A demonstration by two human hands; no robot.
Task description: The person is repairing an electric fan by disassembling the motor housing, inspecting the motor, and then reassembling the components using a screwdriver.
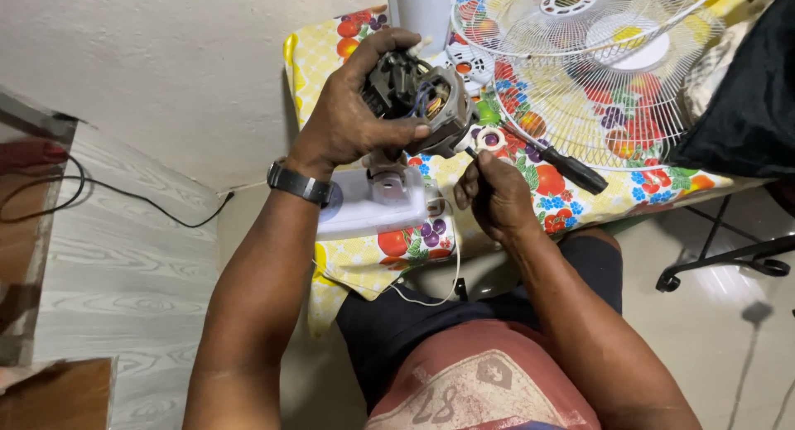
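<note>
A small table (331,53) stands against a pale rough wall (166,57), covered by a yellow cloth (571,202) printed with red and purple fruit. Left of the table a black cable (157,205) runs over grey wood-look flooring (124,273); right of it the floor is glossy and pale, with a black metal chair base (729,260) on it. A dark cloth (745,91) lies at the table's right edge.

No bowl or box shows on the table. A white wire fan guard (604,66) lies dished on its far half, with a white hub disc (633,45) inside it. A white cylinder (422,12) stands at the table's far edge, left of the guard. On the near edge lies a white fan housing (373,206), from which a thin white wire (454,264) hangs down past the table's front.

The left hand (352,115), a black watch (300,183) at its wrist, grips a fan motor (422,95) above the table's middle, fingers curled over the top and thumb pressed under it. The right hand (497,194) is closed with pinched fingertips round a thin tool at the motor's lower right; what tool it is cannot be told. A black-handled screwdriver (571,169) lies on the table just right of that hand.
</note>
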